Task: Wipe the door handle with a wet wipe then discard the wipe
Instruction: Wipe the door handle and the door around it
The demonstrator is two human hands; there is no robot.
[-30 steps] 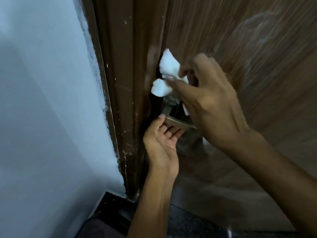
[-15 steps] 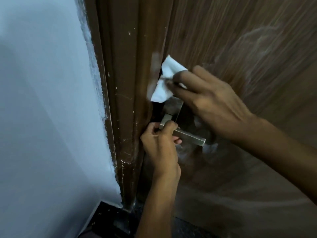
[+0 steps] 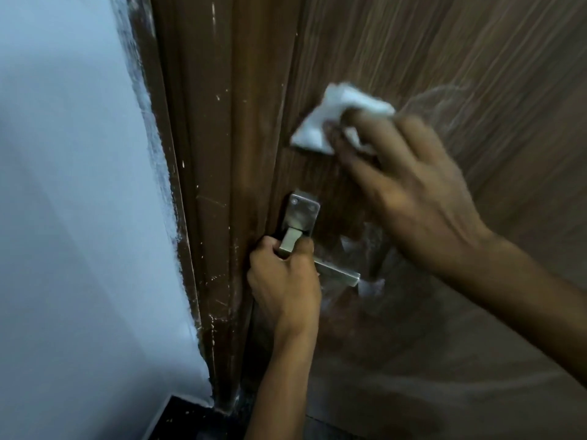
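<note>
The handle (image 3: 320, 265) sits at the door's (image 3: 444, 90) left edge, beside the frame (image 3: 203, 185). Its inner end is gripped by the left hand (image 3: 286, 281), closed round the lever. The wipe (image 3: 320, 128) is pinched in the right hand (image 3: 413, 188), blurred, above the plate (image 3: 301, 214) and clear of it. For a thorough pass, the wipe should be folded round the lever and drawn outward to its free end, with the left hand's grip shifted so the covered part is reached.

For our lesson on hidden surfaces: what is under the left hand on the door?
The left hand wraps the door handle. Its metal plate and lever tip show; the gripped middle of the lever is covered.
</note>
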